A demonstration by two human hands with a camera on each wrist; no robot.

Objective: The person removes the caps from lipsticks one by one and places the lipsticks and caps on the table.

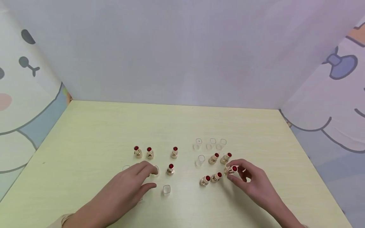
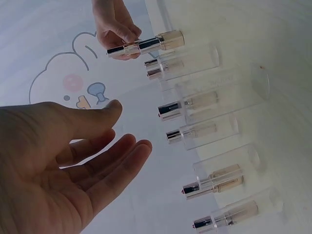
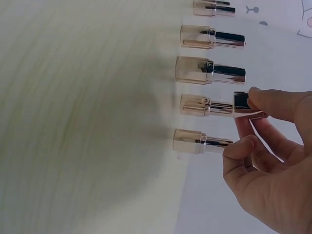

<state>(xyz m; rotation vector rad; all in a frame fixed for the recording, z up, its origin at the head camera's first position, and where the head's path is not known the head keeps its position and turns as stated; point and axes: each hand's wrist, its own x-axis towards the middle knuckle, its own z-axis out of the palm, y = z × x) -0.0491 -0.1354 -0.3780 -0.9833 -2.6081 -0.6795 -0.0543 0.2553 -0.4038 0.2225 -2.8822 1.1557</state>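
My right hand [image 1: 252, 180] pinches a gold lipstick tube [image 1: 230, 170] with a dark red top between thumb and fingers; the left wrist view shows this tube [image 2: 146, 45] at the far end of the row. Two lipsticks [image 1: 211, 179] stand just left of it, and two more [image 1: 220, 158] behind. My left hand [image 1: 128, 186] hovers with thumb and fingers apart, holding nothing. A clear cap [image 1: 156, 171] is partly hidden by its index finger, and another clear cap [image 1: 166, 189] stands to the right of the thumb. In the left wrist view the fingers [image 2: 114, 180] are relaxed.
Several upright lipsticks [image 1: 150, 153] stand beyond my left hand, one [image 1: 170, 169] nearer the middle. Clear caps [image 1: 212, 143] stand in a row behind the right-hand lipsticks, with one cap [image 1: 201, 160] closer. A pale wall [image 1: 182, 63] rises behind the light wooden table [image 1: 114, 120].
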